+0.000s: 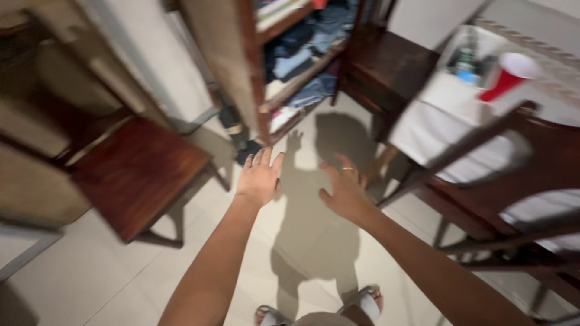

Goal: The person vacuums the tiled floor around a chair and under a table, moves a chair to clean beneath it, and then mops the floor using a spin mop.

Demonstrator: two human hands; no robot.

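Note:
My left hand (260, 176) is stretched out in front of me with its fingers apart and nothing in it. Beside it, my right hand (344, 188) is also empty with spread fingers and wears a ring. Both hang in the air above the pale tiled floor (109, 284), where their shadow falls. Ahead of them stands a wooden shelf unit (254, 66) filled with folded clothes (302, 54). My feet in sandals (368, 302) show at the bottom edge.
A dark wooden chair (139, 172) stands at the left. Another wooden chair (519, 181) is at the right, next to a table with a white cloth (447, 115) bearing a red cup (507, 75). A third chair (386, 66) stands beyond.

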